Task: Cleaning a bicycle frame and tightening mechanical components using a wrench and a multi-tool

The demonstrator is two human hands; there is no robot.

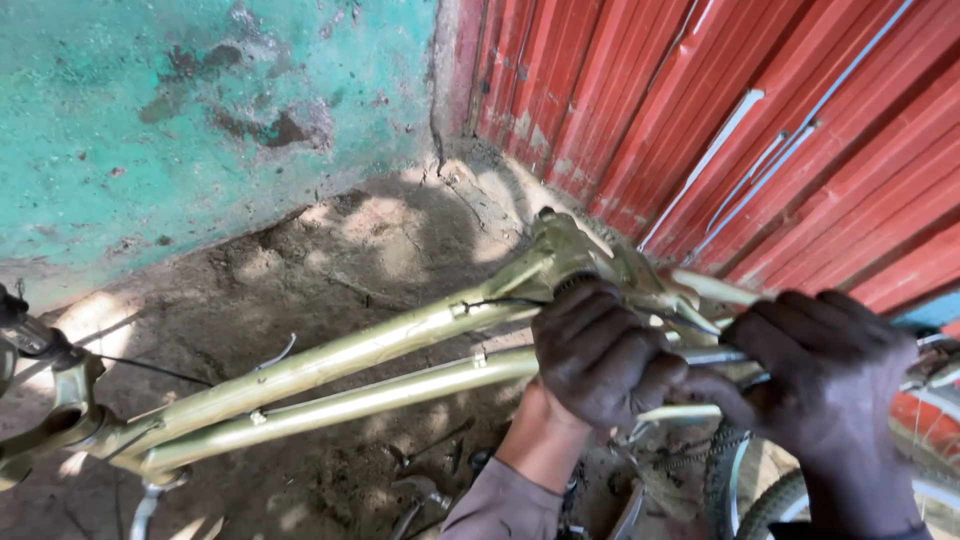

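**Both hands closed on a gold bicycle frame by a red shutter**

The left hand (600,350) is closed around the rear end of a gold-green bicycle frame (380,350), fingers wrapped over the top where the two long tubes meet near the seat cluster. The right hand (825,375) is curled shut just beside it, gripping a thin pale metal rod (705,355) that runs between the two hands; its thumb points toward the left hand, and the two hands nearly touch.

The frame lies tilted across the view, its two parallel tubes running from the head tube (65,410) at lower left up to the hands at right. A thin black cable (150,368) trails off the front end.

Under the hands a tyred wheel (745,490) shows in part, with a bit of chain beside it. The ground (340,250) is bare packed dirt. Behind stand a worn turquoise wall (200,110) and a red corrugated shutter (700,90).
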